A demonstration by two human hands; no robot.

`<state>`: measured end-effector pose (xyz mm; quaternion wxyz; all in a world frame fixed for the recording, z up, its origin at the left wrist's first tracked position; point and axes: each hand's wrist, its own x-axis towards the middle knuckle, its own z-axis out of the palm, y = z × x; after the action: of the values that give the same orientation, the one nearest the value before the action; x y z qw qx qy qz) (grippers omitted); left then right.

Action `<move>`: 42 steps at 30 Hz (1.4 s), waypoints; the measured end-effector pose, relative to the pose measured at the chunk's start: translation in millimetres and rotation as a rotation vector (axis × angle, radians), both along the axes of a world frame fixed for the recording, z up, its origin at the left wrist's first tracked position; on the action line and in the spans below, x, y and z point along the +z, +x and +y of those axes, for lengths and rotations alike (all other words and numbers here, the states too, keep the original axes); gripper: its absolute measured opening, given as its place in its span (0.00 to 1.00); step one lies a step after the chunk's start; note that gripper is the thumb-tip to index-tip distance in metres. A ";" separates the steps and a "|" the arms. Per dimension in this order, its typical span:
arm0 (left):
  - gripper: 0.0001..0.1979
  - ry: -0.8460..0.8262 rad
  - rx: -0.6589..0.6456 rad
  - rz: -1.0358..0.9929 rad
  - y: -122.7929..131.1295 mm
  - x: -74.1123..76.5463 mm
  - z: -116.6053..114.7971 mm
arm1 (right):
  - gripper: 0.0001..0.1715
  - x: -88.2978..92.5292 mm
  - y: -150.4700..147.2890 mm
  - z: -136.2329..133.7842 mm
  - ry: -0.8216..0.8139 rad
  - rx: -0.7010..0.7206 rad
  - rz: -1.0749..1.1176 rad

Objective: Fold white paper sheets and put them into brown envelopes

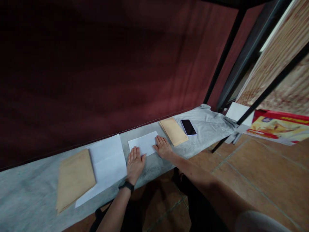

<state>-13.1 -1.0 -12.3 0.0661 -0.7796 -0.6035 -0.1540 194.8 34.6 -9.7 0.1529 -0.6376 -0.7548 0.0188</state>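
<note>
A folded white sheet of paper point(143, 141) lies on the grey cloth in front of me. My left hand point(135, 165) rests flat on its left end, fingers stretched out, with a dark band on the wrist. On the right end lies my right hand point(163, 147), its palm down and fingers extended. Just right of that hand is a tan envelope point(174, 131). To the left, larger white sheets point(108, 161) are partly covered by brown envelopes point(76, 178).
A dark-screened phone point(189, 127) lies beyond the tan envelope. The narrow surface wears a grey cloth point(207, 124) and runs along a dark red wall point(120, 71). Black metal posts point(225, 54) rise at the right, near a red and yellow box point(280, 127) above the tiled floor point(256, 174).
</note>
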 end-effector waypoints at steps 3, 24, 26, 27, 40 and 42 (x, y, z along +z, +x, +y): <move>0.33 0.014 0.016 -0.032 0.1 -4.9 -3.0 | 0.33 -3.7 1.5 -0.2 0.015 -0.017 0.003; 0.31 -0.099 -0.072 0.019 29.3 13.1 -11.2 | 0.27 29.6 4.0 -3.3 -0.037 -0.230 0.068; 0.31 -0.131 -0.051 0.030 33.0 15.5 -10.7 | 0.22 36.2 2.6 2.3 -0.090 -0.268 0.080; 0.32 -0.141 -0.043 0.032 34.0 16.1 -10.1 | 0.19 38.2 1.8 5.0 -0.121 -0.288 0.101; 0.29 0.010 -0.041 -0.040 36.8 36.6 0.4 | 0.11 46.8 6.5 31.7 -0.287 -0.151 0.664; 0.29 0.042 -0.065 -0.033 38.9 44.5 1.6 | 0.15 51.0 4.0 32.3 -0.298 -0.048 0.962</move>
<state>25.8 0.5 32.1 0.0675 -0.7945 -0.5756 -0.1816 198.8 66.9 41.3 0.3913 -0.5888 -0.5729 0.4147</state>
